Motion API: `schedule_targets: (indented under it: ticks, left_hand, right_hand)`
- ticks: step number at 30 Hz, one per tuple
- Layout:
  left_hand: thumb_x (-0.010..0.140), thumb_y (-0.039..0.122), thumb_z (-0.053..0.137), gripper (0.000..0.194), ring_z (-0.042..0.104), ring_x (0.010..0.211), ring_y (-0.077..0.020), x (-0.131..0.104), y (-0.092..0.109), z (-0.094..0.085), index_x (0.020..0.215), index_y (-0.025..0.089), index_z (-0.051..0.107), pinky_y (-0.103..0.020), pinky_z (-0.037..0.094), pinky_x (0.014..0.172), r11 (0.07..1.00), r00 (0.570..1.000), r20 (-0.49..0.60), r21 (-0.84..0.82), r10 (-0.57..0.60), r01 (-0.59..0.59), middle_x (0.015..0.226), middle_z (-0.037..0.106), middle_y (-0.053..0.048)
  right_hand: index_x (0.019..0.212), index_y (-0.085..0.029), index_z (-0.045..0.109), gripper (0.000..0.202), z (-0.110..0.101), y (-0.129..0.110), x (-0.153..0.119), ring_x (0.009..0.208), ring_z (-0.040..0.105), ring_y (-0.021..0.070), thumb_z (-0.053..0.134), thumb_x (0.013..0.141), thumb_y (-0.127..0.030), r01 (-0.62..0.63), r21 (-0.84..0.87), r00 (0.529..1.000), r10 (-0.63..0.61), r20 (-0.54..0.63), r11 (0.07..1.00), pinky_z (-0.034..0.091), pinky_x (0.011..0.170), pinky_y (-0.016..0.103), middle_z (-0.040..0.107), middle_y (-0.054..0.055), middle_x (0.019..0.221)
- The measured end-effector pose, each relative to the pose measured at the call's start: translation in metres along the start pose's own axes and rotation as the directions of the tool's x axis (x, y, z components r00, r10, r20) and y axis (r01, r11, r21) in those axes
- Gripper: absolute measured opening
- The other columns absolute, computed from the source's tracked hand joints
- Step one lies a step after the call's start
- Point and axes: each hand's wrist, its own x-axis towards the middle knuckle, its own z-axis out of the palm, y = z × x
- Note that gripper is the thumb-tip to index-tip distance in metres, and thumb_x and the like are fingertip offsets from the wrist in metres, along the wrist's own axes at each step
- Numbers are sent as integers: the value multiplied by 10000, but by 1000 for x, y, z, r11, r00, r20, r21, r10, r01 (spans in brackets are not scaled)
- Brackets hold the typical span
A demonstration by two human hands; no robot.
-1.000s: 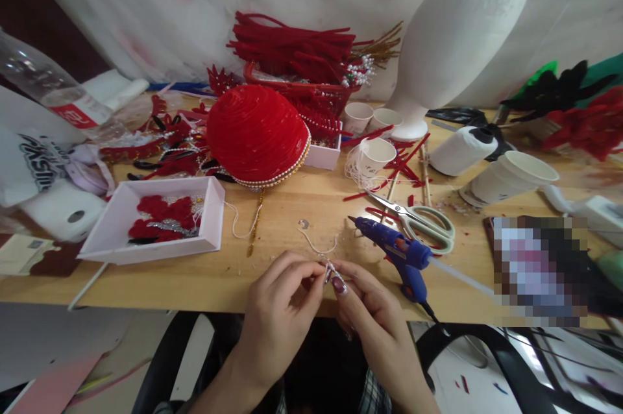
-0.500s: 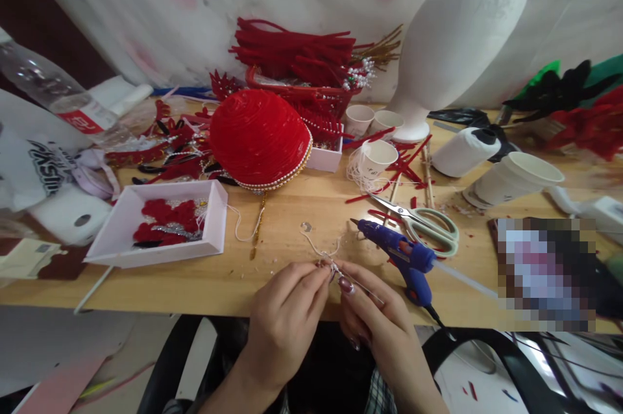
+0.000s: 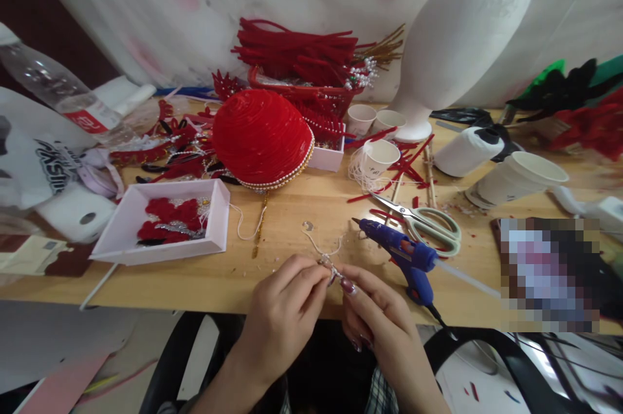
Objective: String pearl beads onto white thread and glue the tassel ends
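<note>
Both hands meet at the table's front edge over a small beaded piece with a white cord trailing from it onto the wood. My left hand pinches the piece's left side between thumb and fingertips. From the right, my right hand grips its other end, the thumb with a dark shiny nail lying on top. The fingertips hide part of the piece. A blue glue gun lies just right of my right hand, with green-handled scissors behind it.
A white box of red pieces stands left, a red domed cap behind centre. Farther back are a red basket, paper cups and a white head form. A thread spool and a pixelated item are right.
The whole view has shifted slightly, so things on the table appear a little farther right. Both hands keep their hold on the beaded piece, with only slight finger movement.
</note>
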Motion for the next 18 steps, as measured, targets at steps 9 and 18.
schedule_targets:
  ticks: [9, 18]
  left_hand:
    - [878, 14, 632, 161, 671, 744, -108, 10, -2, -15, 849, 161, 690, -177, 535, 700, 978, 984, 123, -151, -128, 146, 815, 692, -12]
    - [860, 13, 652, 173, 691, 735, -128, 6, -5, -11, 839, 176, 706, -204, 563, 678, 970, 980, 118, -161, -162, 180, 801, 707, -10]
  right_hand:
    - [1126, -139, 629, 419, 2, 0, -4, 483, 326, 79, 582, 962, -522, 7, -207, 1000, -3, 22, 978, 275, 449, 206, 382, -93, 564]
    - [1204, -161, 597, 419, 0, 1, -5, 498, 329, 85, 575, 971, -508, -10, -216, 998, 22, 54, 976, 280, 471, 210, 395, -95, 558]
